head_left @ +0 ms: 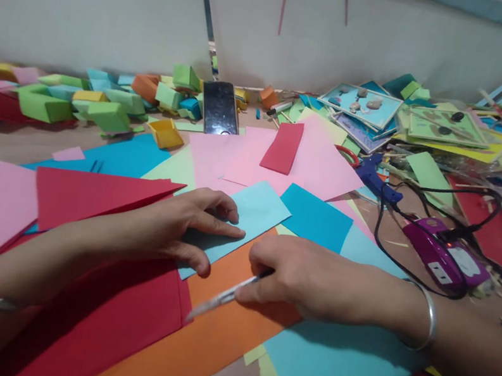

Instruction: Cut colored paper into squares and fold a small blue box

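My left hand point(199, 224) lies with its fingers apart on a light blue paper strip point(264, 206), pressing it down. That strip rests over a long orange paper strip point(200, 346). In my right hand point(293, 278), closed in a fist, is a slim utility knife point(226, 296). Its blade points down to the left, above the orange strip and near the corner of the red paper point(114, 313); the blade is slightly blurred. My palm hides most of the knife's handle. Beneath my right forearm spreads a larger light blue sheet point(340, 370).
Folded paper boxes point(119, 111) line the wall at the left, beside a phone point(220, 109). Pink sheets point(319, 154) carry a small red piece point(283, 147). To the right are a blue glue gun point(378, 178), a purple power strip point(444, 254) with black cord, and stacked craft pictures point(448, 128).
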A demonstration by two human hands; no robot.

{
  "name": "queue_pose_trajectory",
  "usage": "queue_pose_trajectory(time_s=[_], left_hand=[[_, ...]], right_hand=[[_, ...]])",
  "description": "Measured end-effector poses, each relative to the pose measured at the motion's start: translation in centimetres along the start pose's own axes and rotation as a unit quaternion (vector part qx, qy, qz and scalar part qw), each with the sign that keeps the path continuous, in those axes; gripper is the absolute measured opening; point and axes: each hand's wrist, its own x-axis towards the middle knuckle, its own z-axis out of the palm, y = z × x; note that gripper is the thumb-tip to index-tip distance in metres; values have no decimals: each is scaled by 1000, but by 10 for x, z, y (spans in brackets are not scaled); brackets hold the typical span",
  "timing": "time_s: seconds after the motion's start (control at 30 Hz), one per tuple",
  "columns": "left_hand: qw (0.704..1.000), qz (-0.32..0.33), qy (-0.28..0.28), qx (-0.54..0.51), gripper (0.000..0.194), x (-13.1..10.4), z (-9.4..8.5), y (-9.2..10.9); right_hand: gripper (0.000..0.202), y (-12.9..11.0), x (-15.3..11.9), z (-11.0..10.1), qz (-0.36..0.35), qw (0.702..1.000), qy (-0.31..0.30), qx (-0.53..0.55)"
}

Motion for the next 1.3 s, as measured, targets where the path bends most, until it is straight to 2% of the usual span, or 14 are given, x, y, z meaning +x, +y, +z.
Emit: queue_pose_trajectory(time_s=[0.1, 0.2, 0.3, 0.47, 0.53, 0.7, 0.83, 1.0, 1.1, 1.2, 1.3], left_hand=[[1000, -4, -7, -1, 55, 0, -1, 0], [1000, -17, -17, -8, 52, 0, -4, 3], [999, -37, -14, -17, 55, 0, -4, 8], [991, -85, 59, 80, 83, 1, 7, 12], [986, -91, 68, 121, 92, 1, 14, 10], [982, -79, 98, 141, 93, -2, 21, 8], [978, -123, 138, 91, 106, 0, 19, 14], [975, -168, 146, 22, 117, 2, 14, 20], [975, -164, 152, 11, 113, 2, 11, 20], [977, -141, 162, 6, 87, 1, 11, 19], [977, -126, 170, 25, 65, 2, 16, 18]], right_hand=[[26, -2, -5, -5, 0, 1000, -22, 1], [16, 9, -13, -12, -58, 998, -9, -36], [39, 28, -23, -23, -114, 990, -3, -82], [45, 44, -30, -37, -72, 992, -81, -63], [46, 43, -31, -38, -70, 992, -83, -62], [47, 45, -39, -43, -55, 991, -9, -124], [44, 54, -43, -48, -32, 988, 34, -149], [46, 51, -37, -43, 9, 982, 87, -165], [45, 43, -34, -38, 28, 974, 91, -205], [47, 35, -30, -32, 36, 964, 100, -243], [41, 26, -22, -21, 12, 961, 97, -258]])
